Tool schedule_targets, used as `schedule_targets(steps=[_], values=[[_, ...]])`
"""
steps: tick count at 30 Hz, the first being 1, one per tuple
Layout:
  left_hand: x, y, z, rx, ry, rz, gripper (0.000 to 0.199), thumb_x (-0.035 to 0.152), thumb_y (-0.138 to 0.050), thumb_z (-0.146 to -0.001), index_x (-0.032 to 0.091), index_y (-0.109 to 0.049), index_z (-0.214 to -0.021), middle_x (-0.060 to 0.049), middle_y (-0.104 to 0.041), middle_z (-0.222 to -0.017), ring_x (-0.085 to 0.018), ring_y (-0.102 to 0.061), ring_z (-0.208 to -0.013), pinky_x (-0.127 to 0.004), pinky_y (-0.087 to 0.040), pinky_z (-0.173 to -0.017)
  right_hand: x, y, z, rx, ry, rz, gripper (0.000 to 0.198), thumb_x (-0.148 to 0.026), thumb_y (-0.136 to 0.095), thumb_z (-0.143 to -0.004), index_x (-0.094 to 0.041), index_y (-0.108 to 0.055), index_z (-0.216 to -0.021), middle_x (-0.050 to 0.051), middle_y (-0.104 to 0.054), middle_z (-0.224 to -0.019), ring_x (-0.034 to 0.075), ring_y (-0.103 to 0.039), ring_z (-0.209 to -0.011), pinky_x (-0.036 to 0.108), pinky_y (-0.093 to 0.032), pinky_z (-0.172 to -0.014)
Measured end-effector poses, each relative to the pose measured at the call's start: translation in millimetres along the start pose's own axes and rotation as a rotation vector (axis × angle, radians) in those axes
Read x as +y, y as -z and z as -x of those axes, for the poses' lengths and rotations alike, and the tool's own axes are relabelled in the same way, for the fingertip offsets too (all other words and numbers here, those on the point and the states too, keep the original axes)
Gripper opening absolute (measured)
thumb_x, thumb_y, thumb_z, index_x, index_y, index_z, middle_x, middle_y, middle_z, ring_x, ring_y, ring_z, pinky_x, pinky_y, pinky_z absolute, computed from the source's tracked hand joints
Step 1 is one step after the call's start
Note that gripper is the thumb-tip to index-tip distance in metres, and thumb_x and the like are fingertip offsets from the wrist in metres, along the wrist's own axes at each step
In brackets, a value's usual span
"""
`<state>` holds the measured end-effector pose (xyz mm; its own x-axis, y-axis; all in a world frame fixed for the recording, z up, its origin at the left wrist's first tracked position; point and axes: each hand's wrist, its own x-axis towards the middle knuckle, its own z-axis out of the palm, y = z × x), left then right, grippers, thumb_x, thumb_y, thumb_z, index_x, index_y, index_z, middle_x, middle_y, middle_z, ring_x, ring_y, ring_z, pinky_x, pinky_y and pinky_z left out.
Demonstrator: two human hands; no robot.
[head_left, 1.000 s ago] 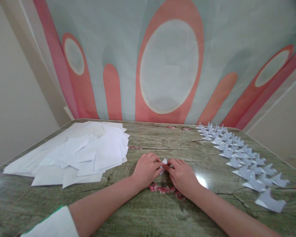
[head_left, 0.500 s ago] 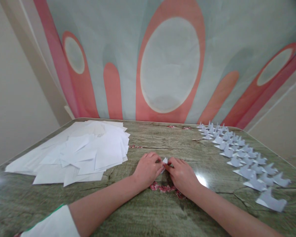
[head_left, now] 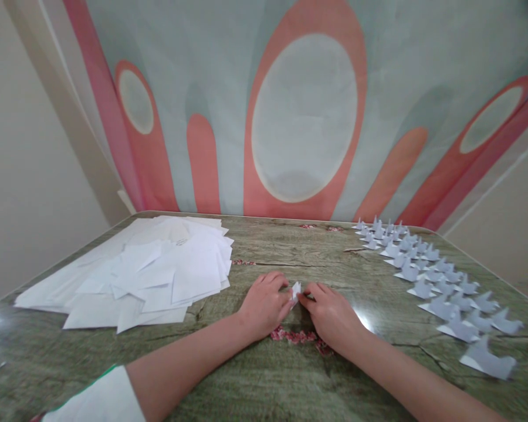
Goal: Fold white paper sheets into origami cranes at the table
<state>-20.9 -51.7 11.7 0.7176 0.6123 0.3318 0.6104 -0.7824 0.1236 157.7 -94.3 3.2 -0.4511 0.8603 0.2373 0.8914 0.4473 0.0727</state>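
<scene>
Between my two hands, just over the middle of the table, is a small folded piece of white paper. My left hand pinches it from the left, thumb and fingers drawn together. From the right, my right hand grips its other edge between thumb and forefinger. The fingertips cover part of the paper, so its exact folds cannot be made out. Off to the right stand rows of small folded paper birds, all white, with pointed tips.
A wide, untidy pile of white paper sheets lies on the left of the wood-patterned table. Behind the table's far edge hangs a grey and coral backdrop. A tiny white scrap lies at the near left.
Both hands stay around the folded paper; the fingers have shifted slightly and more of the paper shows between them. The whole view has moved a little.
</scene>
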Motion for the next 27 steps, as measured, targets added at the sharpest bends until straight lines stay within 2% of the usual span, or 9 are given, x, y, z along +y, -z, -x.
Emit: schedule_targets(steps=[5, 10, 16, 22, 27], values=[[-1, 2, 1, -0.001, -0.028, 0.025, 0.024, 0.029, -0.043, -0.089, 0.021, -0.061, -0.102, -0.006, -0.058, -0.101, -0.021, -0.046, -0.107, -0.039, -0.038, -0.092, 5, -2, -1, 0.015, 0.011, -0.005, 0.02, -0.015, -0.045, -0.087, -0.02, -0.063, -0.093, 0.005, -0.056, -0.085, 0.02, -0.051, -0.079, 0.031, -0.039, -0.069], [1, 5, 3, -0.062, -0.117, 0.002, 0.023, 0.024, -0.043, -0.089, 0.019, -0.058, -0.106, -0.005, -0.059, -0.106, -0.021, -0.044, -0.112, -0.038, -0.034, -0.096, 6, -5, -2, 0.031, 0.014, -0.026, 0.02, -0.014, -0.045, -0.086, -0.02, -0.063, -0.092, 0.005, -0.056, -0.085, 0.019, -0.051, -0.081, 0.031, -0.039, -0.07], [8, 4, 5, -0.115, -0.127, -0.069, 0.035, 0.037, -0.046, -0.087, 0.014, -0.053, -0.112, -0.009, -0.057, -0.111, -0.024, -0.044, -0.113, -0.04, -0.031, -0.097, 6, -3, -1, 0.051, -0.015, -0.122, 0.021, -0.011, -0.051, -0.08, -0.02, -0.065, -0.093, 0.005, -0.058, -0.087, 0.019, -0.052, -0.083, 0.031, -0.04, -0.073], [10, 3, 5, -0.12, -0.116, -0.097, 0.032, 0.034, -0.046, -0.087, 0.015, -0.053, -0.111, -0.009, -0.058, -0.109, -0.023, -0.047, -0.108, -0.039, -0.032, -0.096, 14, -10, -1, 0.137, -0.13, -0.365, 0.034, -0.003, -0.045, -0.074, -0.023, -0.067, -0.09, 0.001, -0.063, -0.091, 0.014, -0.056, -0.081, 0.027, -0.042, -0.077], [7, 1, 1, -0.133, -0.126, -0.094, 0.025, 0.03, -0.046, -0.087, 0.015, -0.055, -0.106, -0.008, -0.059, -0.101, -0.022, -0.05, -0.102, -0.037, -0.036, -0.091, 21, -14, -3, 0.198, -0.108, -0.408, 0.032, -0.004, -0.045, -0.076, -0.023, -0.069, -0.086, 0.001, -0.064, -0.087, 0.013, -0.057, -0.078, 0.027, -0.043, -0.076]])
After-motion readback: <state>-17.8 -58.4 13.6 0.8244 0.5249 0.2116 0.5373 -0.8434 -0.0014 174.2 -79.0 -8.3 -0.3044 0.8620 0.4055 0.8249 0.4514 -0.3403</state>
